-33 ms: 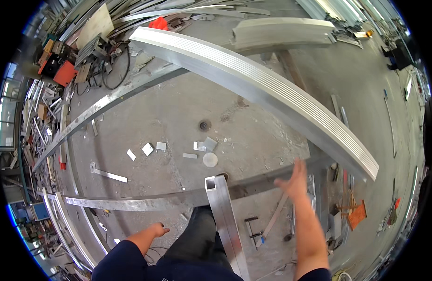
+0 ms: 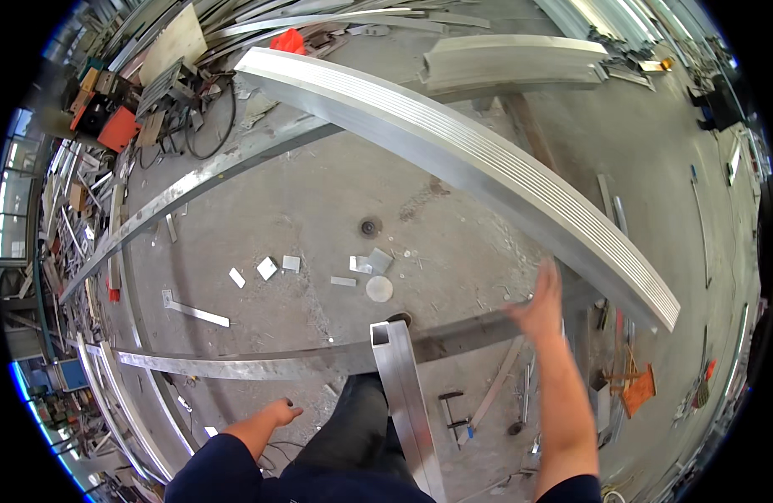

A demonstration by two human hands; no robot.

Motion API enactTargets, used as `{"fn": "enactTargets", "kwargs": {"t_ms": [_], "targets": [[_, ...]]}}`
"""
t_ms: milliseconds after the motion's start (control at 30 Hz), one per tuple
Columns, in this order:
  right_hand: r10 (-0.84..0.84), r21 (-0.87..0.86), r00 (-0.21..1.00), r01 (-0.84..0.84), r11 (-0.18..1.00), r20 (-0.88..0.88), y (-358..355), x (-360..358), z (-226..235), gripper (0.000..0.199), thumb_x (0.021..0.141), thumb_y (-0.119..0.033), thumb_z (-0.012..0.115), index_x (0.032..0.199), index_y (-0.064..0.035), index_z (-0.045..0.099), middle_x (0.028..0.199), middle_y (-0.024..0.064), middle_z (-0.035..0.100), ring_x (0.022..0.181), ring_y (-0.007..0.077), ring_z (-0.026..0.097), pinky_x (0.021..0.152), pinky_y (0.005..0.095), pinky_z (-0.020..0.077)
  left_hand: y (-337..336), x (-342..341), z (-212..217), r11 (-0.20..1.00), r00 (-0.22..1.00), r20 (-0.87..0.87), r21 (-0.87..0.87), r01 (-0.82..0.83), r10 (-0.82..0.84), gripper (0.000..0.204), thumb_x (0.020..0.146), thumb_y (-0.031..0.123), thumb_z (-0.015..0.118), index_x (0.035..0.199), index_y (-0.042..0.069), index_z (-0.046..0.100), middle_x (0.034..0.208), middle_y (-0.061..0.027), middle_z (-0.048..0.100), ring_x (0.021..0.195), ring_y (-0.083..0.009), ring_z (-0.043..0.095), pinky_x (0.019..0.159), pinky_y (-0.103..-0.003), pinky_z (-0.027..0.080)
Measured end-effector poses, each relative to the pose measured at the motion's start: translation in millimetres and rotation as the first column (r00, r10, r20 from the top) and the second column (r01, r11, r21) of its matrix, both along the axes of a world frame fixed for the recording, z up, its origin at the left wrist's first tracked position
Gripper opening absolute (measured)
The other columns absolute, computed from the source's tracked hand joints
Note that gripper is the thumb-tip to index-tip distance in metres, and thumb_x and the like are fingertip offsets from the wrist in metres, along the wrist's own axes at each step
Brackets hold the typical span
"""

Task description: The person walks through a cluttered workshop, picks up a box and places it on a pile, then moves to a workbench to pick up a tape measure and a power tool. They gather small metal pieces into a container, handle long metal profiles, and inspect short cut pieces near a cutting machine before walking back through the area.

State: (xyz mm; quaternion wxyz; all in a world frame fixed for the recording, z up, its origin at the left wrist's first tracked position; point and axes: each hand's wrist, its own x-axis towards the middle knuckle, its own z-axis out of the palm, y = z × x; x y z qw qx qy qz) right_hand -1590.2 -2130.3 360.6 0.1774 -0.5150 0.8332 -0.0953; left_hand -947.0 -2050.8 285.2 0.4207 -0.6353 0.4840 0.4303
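Observation:
A long silver ribbed metal beam (image 2: 453, 138) lies diagonally across two steel support rails, from far left to near right. My right hand (image 2: 539, 308) reaches forward below its near right part, fingers stretched out and empty; whether the fingertips touch its lower face I cannot tell. Beside my trouser leg, my left hand (image 2: 281, 412) hangs with loosely bent fingers and nothing visible in it. Right of that leg, a square metal tube (image 2: 403, 394) points away from me, its hollow end beside the near support rail (image 2: 252, 364).
Small metal offcuts (image 2: 369, 261) and a round disc (image 2: 379, 289) lie on the floor between the rails. The far rail (image 2: 193, 180) slants to the left. A clamp (image 2: 455, 417) lies near my right side. Another wide beam (image 2: 514, 63) rests at the back.
My right hand has moved a little forward and right, closer to the ribbed beam. My left hand stays almost where it was. The whole view has shifted slightly.

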Motion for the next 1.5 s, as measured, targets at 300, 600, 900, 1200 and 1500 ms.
{"fn": "enactTargets", "kwargs": {"t_ms": [300,600,900,1200,1500], "targets": [[0.159,0.335,0.962,-0.078,0.939,-0.222,-256,-52,18,0.120,0.054,-0.032,0.085,0.146,-0.0063,0.012,0.136,0.0197,0.034,0.127,0.0383,0.033,0.109,0.0473,0.0243,-6,49,41,0.992,0.984,0.134,0.030,-0.124,0.118,0.060,0.079,0.054,0.060,0.112,0.004,0.064,0.109,-0.0196,0.065,0.105,-0.0331,0.060,0.090,-0.039,0.047],[0.121,0.111,0.934,-0.088,0.990,-0.335,-144,5,48,0.096,0.057,-0.022,0.078,0.139,-0.0042,0.031,0.116,0.0204,0.044,0.112,0.0377,0.042,0.102,0.0481,0.0299,-65,-14,10,0.963,0.971,-0.113,-0.147,-0.227,0.212,0.070,0.079,0.050,0.064,0.124,-0.002,0.052,0.112,-0.0231,0.062,0.107,-0.0352,0.059,0.092,-0.040,0.045],[-0.065,0.255,0.994,0.040,0.966,0.089,193,75,143,0.100,0.048,-0.025,0.080,0.135,-0.0035,0.037,0.116,0.0202,0.046,0.112,0.0397,0.042,0.100,0.0477,0.0317,-195,-220,104,0.184,-0.191,-0.799,0.351,-0.918,0.570,0.079,0.085,0.067,0.045,0.139,0.010,0.031,0.130,-0.0140,0.048,0.118,-0.0302,0.046,0.101,-0.047,0.033],[-0.371,0.381,0.905,0.275,0.883,0.208,534,127,132,0.098,0.053,-0.022,0.079,0.139,-0.0109,0.035,0.123,0.0203,0.046,0.118,0.0377,0.043,0.103,0.0440,0.0327,-14,-313,119,0.498,0.245,-0.575,0.334,-0.800,0.780,0.068,0.078,0.057,0.060,0.132,0.018,0.047,0.130,-0.0054,0.052,0.118,-0.0282,0.049,0.096,-0.050,0.041],[-0.603,0.544,0.754,0.401,0.737,0.260,753,185,70,0.105,0.051,-0.023,0.081,0.143,-0.0131,0.031,0.127,0.0175,0.047,0.119,0.0345,0.046,0.102,0.0414,0.0363,164,-396,91,0.829,0.635,-0.565,0.178,-0.529,0.527,0.044,0.071,0.058,0.068,0.086,0.017,0.062,0.063,0.0017,0.047,0.064,-0.0170,0.045,0.066,-0.039,0.046]]}}
